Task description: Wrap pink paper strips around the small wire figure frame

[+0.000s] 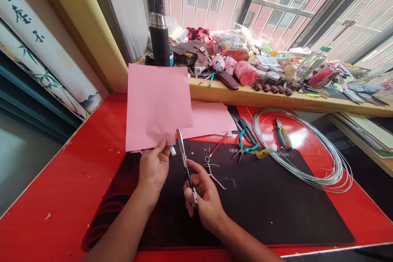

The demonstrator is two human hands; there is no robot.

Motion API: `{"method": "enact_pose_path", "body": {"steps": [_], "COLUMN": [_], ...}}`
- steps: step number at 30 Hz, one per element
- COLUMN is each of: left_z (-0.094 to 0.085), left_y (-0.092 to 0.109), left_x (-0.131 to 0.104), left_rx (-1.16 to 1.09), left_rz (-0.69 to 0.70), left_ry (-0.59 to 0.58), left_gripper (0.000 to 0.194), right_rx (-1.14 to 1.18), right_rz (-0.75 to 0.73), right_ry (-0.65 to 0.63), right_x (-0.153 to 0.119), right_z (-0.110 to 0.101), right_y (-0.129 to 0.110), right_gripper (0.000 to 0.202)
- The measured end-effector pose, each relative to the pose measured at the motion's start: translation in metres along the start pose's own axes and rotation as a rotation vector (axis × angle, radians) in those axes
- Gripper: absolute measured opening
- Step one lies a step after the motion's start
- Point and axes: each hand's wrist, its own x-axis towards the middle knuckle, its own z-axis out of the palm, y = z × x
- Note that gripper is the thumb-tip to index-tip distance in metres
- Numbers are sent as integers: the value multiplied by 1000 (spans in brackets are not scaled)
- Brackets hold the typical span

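Note:
My left hand (pixel 155 166) pinches the lower edge of a pink paper sheet (pixel 156 104), which stands raised above the table with a piece cut out at its lower right corner. My right hand (pixel 201 196) is wrapped round the handles of the scissors (pixel 185 159). Their blades point up beside the sheet's lower right edge. Another pink sheet (pixel 211 118) lies flat behind. To the right of the scissors, a small twisted wire figure (pixel 209 168) rests on the black mat (pixel 260 208).
On the red table (pixel 70 188) are a wire coil (pixel 340 172), pliers (pixel 283 133), teal-handled pliers (pixel 241 147), a box cutter (pixel 248 130), a glue stick (pixel 266 151) and a red brush (pixel 218 144). A black flask (pixel 159 43) and craft supplies crowd the window ledge (pixel 276 100).

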Motion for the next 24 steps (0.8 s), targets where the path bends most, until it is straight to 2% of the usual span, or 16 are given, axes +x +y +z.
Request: {"method": "enact_pose_path", "body": {"steps": [13,24], "left_z": [-1,-2], "left_y": [-5,-9], "left_x": [-3,-5], "left_rx": [31,41], "left_rz": [1,-10], "left_ry": [-20,-29], "left_gripper": [46,42], "right_rx": [11,54], "right_rz": [-8,-10], "right_ry": [44,57], "right_x": [5,6], "right_z": [5,4], "right_y": [-4,0], "right_gripper": [78,72]}}
